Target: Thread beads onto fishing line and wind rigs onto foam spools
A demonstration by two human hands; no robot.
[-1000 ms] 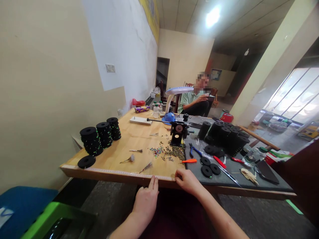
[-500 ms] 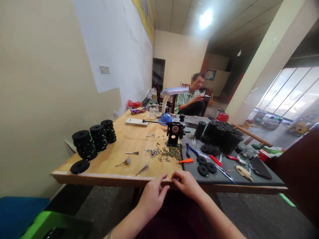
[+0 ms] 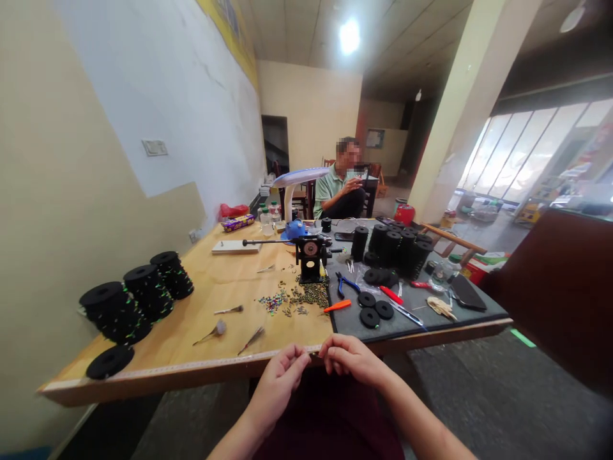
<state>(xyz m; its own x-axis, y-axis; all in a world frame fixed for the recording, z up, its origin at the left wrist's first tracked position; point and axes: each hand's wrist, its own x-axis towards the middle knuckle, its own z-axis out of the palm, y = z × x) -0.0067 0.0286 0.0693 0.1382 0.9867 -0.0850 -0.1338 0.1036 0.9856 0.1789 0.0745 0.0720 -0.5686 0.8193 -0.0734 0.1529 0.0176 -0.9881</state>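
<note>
My left hand (image 3: 286,375) is closed at the table's front edge, its thumb and forefinger pinched together. Facing it, my right hand (image 3: 348,356) is closed too, with fingers curled in. A tiny dark bit shows between the fingertips, too small to name. Beyond my hands lie a pile of small brass-coloured pieces (image 3: 310,294) and a scatter of multicoloured beads (image 3: 272,301). Behind the pile stands a black hand-crank winder (image 3: 311,255) with a long rod pointing left. An orange-handled tool (image 3: 338,306) rests just past my right hand.
Black foam spools (image 3: 142,291) stand at the left, with more spools (image 3: 393,246) on the grey mat (image 3: 450,319). Blue-handled pliers (image 3: 341,285), scissors (image 3: 407,313) and several brush-like bundles (image 3: 218,328) lie about. A lamp (image 3: 293,191) stands behind; a person (image 3: 330,188) sits beyond.
My view has turned right, so the table's things sit further left. My left hand's fingers, apart before, have come together in a pinch near my right fingertips.
</note>
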